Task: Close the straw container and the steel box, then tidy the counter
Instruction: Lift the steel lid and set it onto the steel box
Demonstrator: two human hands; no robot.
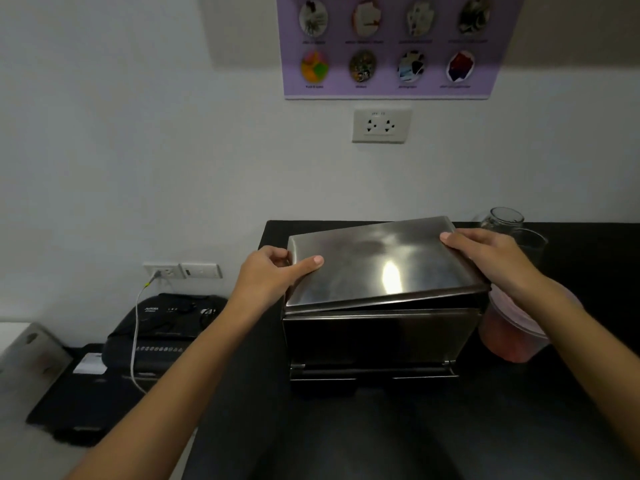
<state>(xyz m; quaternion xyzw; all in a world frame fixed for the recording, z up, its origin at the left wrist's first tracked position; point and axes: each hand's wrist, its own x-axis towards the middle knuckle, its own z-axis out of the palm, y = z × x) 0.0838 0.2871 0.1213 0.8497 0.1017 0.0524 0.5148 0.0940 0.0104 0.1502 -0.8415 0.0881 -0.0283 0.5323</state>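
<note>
A steel box [381,336] stands on the black counter [519,427], near its left end. Its flat steel lid [377,261] rests tilted on top, with a dark gap showing along the front edge. My left hand [273,271] grips the lid's left edge, thumb on top. My right hand [485,254] holds the lid's right rear corner. Right of the box stands a round clear container [516,341] with pinkish contents and a lid on it, partly hidden by my right forearm.
A clear glass jar [502,220] and a clear cup [533,242] stand at the back right by the wall. Left of the counter, lower down, sits a black paper shredder [162,327] with a white cable [136,327] plugged into a wall socket [162,270].
</note>
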